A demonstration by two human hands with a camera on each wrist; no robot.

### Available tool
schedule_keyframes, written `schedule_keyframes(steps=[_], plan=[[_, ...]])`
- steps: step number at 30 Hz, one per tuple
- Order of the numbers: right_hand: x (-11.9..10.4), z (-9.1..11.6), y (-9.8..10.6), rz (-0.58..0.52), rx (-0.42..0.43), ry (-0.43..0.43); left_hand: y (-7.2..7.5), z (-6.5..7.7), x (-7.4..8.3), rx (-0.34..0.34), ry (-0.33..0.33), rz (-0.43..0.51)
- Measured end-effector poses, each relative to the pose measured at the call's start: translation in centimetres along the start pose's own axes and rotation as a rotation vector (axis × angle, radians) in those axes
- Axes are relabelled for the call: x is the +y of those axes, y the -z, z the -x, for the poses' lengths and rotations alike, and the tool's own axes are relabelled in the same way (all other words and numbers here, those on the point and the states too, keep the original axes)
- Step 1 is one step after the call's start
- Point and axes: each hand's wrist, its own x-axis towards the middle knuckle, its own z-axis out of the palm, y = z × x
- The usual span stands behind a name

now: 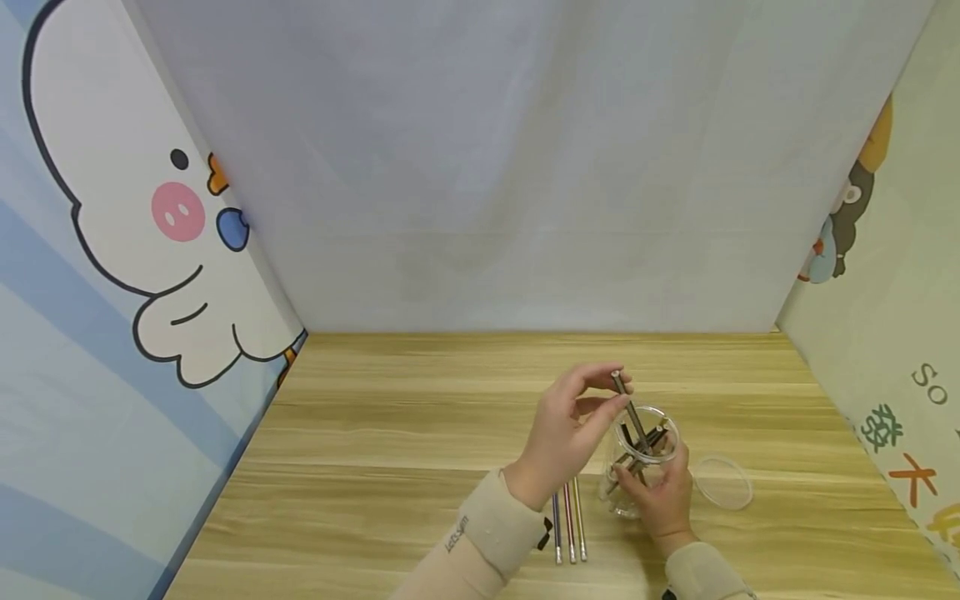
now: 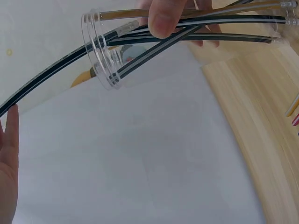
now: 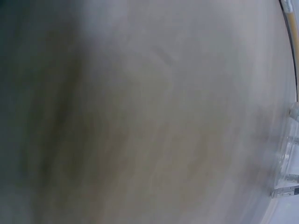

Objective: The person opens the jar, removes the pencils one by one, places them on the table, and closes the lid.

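My left hand (image 1: 558, 429) pinches a dark striped pencil (image 1: 628, 400) near its upper end, above the mouth of a clear jar (image 1: 622, 504). The lower end of this pencil, with a silvery ferrule, is inside the rim in the left wrist view, where my left fingers (image 2: 10, 149) touch the shaft. Around the jar's side curls my right hand (image 1: 666, 504), its thumb (image 2: 163, 23) across the wall. Several more pencils, black (image 2: 233, 21) and yellow (image 2: 124, 14), lie crossed inside the tilted jar. A blurred close surface fills most of the right wrist view.
Three pencils, blue (image 1: 557, 529), red (image 1: 570, 525) and yellow (image 1: 580, 525), lie side by side on the wooden table (image 1: 360, 467), left of the jar. A clear round lid (image 1: 746, 500) lies to its right. A pale backdrop (image 1: 480, 167) and printed side panels enclose the table.
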Motion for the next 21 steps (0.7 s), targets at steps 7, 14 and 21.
schedule_keyframes(steps=[7, 14, 21], plan=[[0.1, 0.0, -0.1, 0.006, 0.009, 0.018, 0.9, -0.5, 0.1, 0.094, -0.046, 0.021], [0.3, 0.0, -0.2, 0.001, -0.002, 0.043, 2.0, -0.8, 0.2, 0.158, -0.018, 0.112], [0.3, -0.1, -0.1, 0.006, -0.025, 0.043, 2.8, -0.9, 0.2, 0.177, 0.008, 0.102]])
